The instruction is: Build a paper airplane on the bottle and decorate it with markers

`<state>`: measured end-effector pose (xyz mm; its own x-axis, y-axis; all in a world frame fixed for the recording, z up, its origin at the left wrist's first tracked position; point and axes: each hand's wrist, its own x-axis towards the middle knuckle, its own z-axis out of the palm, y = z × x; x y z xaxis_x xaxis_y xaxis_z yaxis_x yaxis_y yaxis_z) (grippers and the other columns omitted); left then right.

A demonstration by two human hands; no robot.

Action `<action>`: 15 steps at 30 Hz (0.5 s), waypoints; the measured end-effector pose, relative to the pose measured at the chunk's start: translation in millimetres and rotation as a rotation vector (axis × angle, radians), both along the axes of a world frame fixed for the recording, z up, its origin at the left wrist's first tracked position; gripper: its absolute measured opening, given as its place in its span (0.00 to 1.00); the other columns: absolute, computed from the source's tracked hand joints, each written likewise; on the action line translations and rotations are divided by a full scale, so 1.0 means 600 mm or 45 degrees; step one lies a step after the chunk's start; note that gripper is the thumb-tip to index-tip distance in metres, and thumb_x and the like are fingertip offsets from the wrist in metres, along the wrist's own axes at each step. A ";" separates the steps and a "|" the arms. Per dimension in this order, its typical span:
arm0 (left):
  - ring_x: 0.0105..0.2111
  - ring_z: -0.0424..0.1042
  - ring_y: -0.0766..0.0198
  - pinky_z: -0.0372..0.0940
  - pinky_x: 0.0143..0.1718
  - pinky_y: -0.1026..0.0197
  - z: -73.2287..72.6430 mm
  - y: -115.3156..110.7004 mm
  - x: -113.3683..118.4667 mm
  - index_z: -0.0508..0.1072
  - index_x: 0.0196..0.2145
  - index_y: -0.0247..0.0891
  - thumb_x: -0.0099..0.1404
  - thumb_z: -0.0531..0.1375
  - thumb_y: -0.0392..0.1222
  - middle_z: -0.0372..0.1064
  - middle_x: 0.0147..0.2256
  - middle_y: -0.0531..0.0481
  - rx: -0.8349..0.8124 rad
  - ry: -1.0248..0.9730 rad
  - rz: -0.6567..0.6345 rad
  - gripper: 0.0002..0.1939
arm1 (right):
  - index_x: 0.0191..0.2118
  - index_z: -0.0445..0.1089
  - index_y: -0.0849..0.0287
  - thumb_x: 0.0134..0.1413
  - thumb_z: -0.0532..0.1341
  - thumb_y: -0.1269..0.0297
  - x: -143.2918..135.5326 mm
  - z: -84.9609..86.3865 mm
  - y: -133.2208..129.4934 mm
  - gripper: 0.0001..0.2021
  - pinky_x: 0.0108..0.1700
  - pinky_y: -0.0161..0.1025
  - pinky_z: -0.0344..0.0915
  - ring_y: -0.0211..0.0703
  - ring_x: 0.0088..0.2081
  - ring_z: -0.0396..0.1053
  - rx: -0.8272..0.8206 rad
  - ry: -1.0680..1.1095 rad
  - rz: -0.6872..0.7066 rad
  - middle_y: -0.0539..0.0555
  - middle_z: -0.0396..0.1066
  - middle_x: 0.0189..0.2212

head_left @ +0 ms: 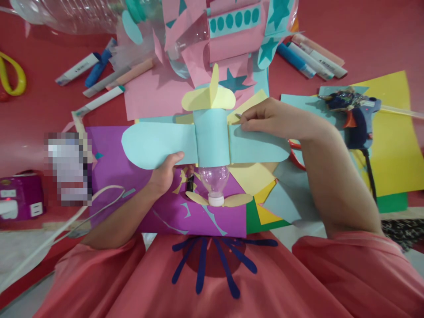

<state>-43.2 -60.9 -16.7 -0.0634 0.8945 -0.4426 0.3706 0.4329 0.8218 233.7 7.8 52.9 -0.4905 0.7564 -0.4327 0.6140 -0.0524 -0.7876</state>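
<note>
A toy plane (212,137) made from a plastic bottle and light blue paper is held above the sheets, its capped neck (216,199) toward me. Two pale yellow paper propeller blades flank the white cap, and yellow tail fins (208,98) stand at the far end. My left hand (164,174) grips the left wing (159,143), thumb on top and most fingers hidden beneath. At the far edge of the right wing (260,143), my right hand (265,115) is closed in a pinch near the body. A tiny greyish tip shows at its fingertips, too small to name.
Purple paper (112,176) with scraps lies underneath. A glue gun (359,117) rests on yellow paper (394,150) at right, near red-handled scissors (296,154). Markers (79,68), a pink paper-covered model (235,35), a phone (69,168) and a purple power socket (21,196) surround the work.
</note>
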 end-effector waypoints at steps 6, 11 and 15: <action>0.50 0.75 0.52 0.64 0.63 0.55 0.004 0.001 0.004 0.75 0.26 0.44 0.49 0.65 0.54 0.79 0.36 0.52 0.000 -0.082 0.208 0.13 | 0.19 0.59 0.60 0.59 0.55 0.75 -0.007 0.012 -0.003 0.17 0.29 0.36 0.49 0.30 0.24 0.49 -0.077 -0.062 -0.049 0.45 0.53 0.19; 0.52 0.74 0.51 0.61 0.66 0.54 -0.011 -0.002 -0.001 0.75 0.26 0.44 0.51 0.63 0.55 0.79 0.35 0.52 0.024 -0.151 0.211 0.12 | 0.19 0.59 0.61 0.57 0.56 0.76 -0.008 0.012 -0.003 0.16 0.28 0.36 0.49 0.30 0.24 0.49 -0.043 -0.023 -0.052 0.45 0.54 0.19; 0.51 0.75 0.51 0.63 0.64 0.53 -0.010 -0.002 -0.001 0.75 0.25 0.44 0.51 0.63 0.55 0.79 0.36 0.52 0.009 -0.142 0.198 0.12 | 0.19 0.59 0.60 0.58 0.55 0.77 -0.008 0.009 -0.004 0.16 0.28 0.36 0.49 0.30 0.24 0.49 -0.031 -0.037 -0.054 0.45 0.54 0.19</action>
<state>-43.7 -62.1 -22.7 -0.1521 0.8808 -0.4483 0.2058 0.4719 0.8573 228.9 5.2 58.4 -0.4449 0.7654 -0.4649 0.6337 -0.0978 -0.7674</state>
